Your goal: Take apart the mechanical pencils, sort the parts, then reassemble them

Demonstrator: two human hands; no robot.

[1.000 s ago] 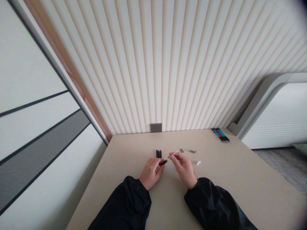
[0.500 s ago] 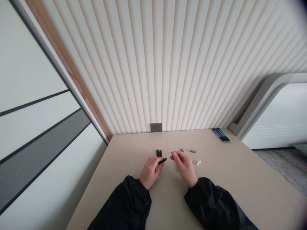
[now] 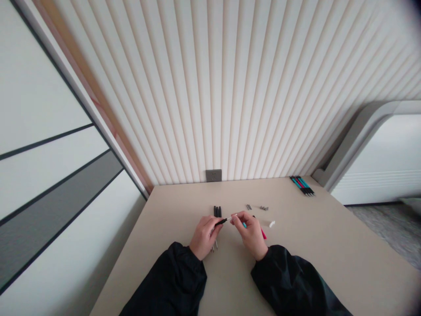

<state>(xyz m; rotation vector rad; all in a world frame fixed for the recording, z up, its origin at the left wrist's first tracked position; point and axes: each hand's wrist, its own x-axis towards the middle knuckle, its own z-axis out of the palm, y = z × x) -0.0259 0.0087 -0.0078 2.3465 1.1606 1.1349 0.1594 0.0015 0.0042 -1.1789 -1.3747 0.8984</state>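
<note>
My left hand [image 3: 204,236] pinches a small black pen tip piece [image 3: 219,221] above the beige table [image 3: 315,245]. My right hand [image 3: 251,231] pinches the thin white refill [image 3: 231,217] that runs into that black piece. Both hands meet just in front of a few black pen grips [image 3: 217,211] lying on the table. A teal pen barrel [image 3: 244,225] and a pink one [image 3: 263,233] show partly behind my right hand. Thin metal pieces [image 3: 214,247] lie under my left hand.
Small springs and metal bits [image 3: 257,207] lie beyond my right hand, and a small white cap [image 3: 271,224] to its right. Several assembled pens [image 3: 302,184] rest at the table's far right corner. A wall socket [image 3: 213,175] sits behind the table.
The refill has slid further into the black piece, so less white shows. My right hand has moved left toward my left hand, uncovering the pink and teal barrels.
</note>
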